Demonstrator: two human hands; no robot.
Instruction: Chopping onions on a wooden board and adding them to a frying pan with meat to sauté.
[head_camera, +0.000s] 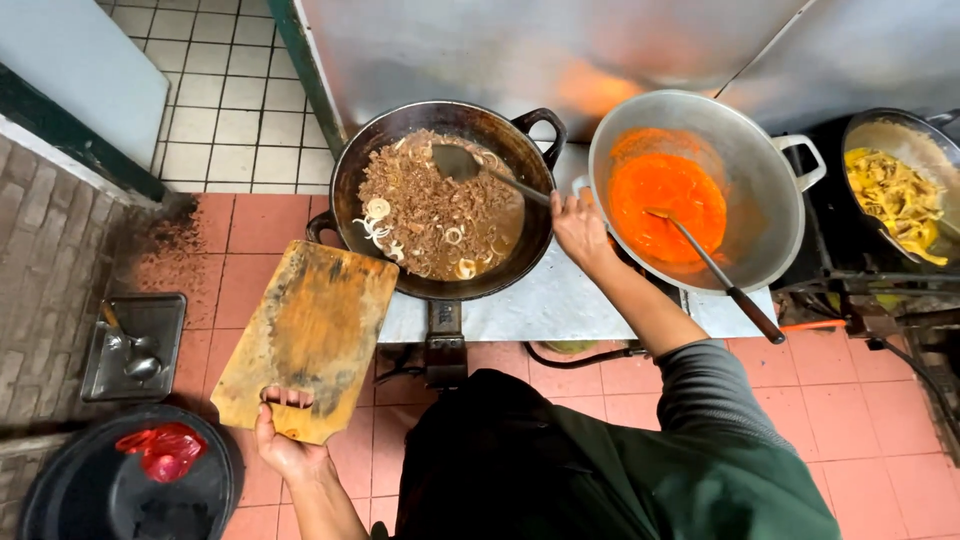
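My left hand (283, 440) grips a worn wooden cutting board (308, 340) by its handle slot, fingers through the hole. The board is tilted, its far edge touching the near-left rim of the black wok (445, 200).

Left of the board, on the floor: a black round lid (120, 490) with a red plastic scrap (160, 450) lying on it. Just beyond the lid, a square metal tray (135, 345) holding a spoon.

The wok sits on a burner on the steel worktop (540, 300). Contents: browned minced meat with pale onion rings, some brown liquid at its right side.

My right hand (580, 230) is closed around the handle of a metal spatula (470, 165); its blade rests in the meat at the far side of the wok.

Right of the wok: a silver pot (760, 170) with bright orange sauce and a ladle (715, 270) leaning in it, handle toward me. Further right of the wok, at the edge of view: a second dark pan (900, 190) with yellow food.
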